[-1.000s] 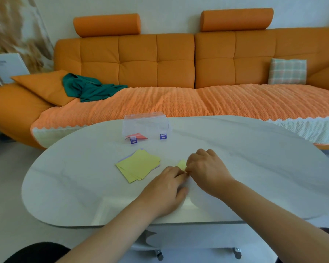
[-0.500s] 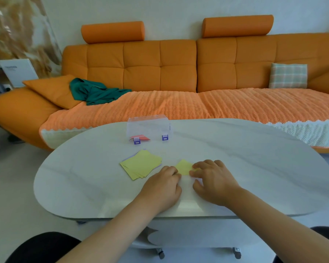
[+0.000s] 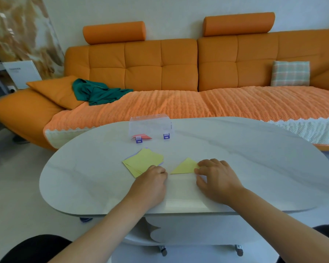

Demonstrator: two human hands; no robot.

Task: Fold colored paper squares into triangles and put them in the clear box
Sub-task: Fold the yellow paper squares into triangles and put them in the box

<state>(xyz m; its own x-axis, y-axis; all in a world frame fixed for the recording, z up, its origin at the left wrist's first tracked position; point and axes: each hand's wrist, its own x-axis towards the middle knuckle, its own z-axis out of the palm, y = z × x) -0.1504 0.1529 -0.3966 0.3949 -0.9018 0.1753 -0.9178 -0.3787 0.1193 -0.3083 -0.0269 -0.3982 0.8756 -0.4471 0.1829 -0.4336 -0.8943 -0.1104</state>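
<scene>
A folded yellow triangle (image 3: 184, 166) lies flat on the white oval table (image 3: 254, 168). My right hand (image 3: 217, 176) holds its right corner, fingertips on top and thumb at its near edge. My left hand (image 3: 150, 180) rests on the table with its fingers curled under, its knuckles touching the near corner of a stack of yellow paper squares (image 3: 142, 162); I see nothing in it. The clear box (image 3: 149, 125), with blue latches, stands at the far edge of the table and has an orange-red folded piece (image 3: 141, 137) inside.
An orange sofa (image 3: 179, 73) with a ribbed orange cover runs behind the table. On it lie a green cloth (image 3: 99, 93) and a plaid cushion (image 3: 290, 73). The table's right half is bare marble. My dark-clad knees show at the bottom corners.
My hands have moved apart. The left hand slid left to the paper stack, uncovering the yellow triangle, while the right stayed on the triangle's right corner.
</scene>
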